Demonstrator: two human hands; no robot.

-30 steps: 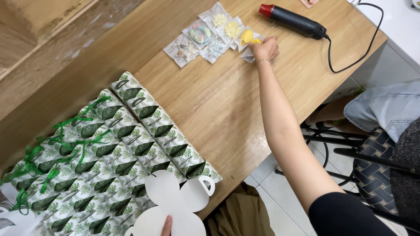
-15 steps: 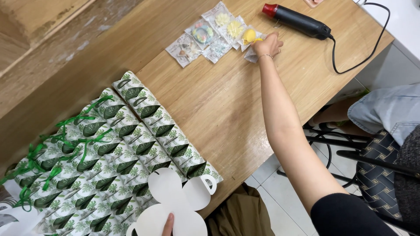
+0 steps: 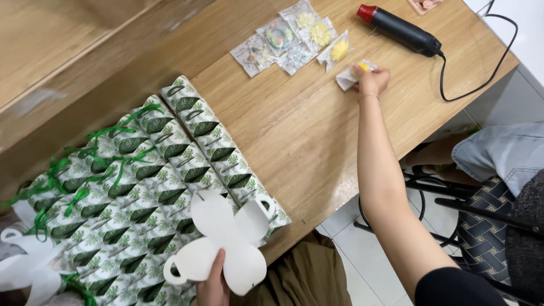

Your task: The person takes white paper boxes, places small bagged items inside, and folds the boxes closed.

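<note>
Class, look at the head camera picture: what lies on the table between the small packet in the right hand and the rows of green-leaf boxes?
Only bare wooden table separates the right hand with its small packet from the green-leaf boxes, as the head view shows.

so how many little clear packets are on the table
6: five lie in a cluster at the far edge, holding a brownish piece, a ring, a pale flower, a yellow flower and a yellow blob; the right hand pinches the sixth.

A person's two bare hands and one long bare forearm. The right hand (image 3: 371, 80) shows a thin bracelet at the wrist, and a short black sleeve covers the upper arm. Only the fingers of the left hand (image 3: 214, 283) show, without rings.
</note>
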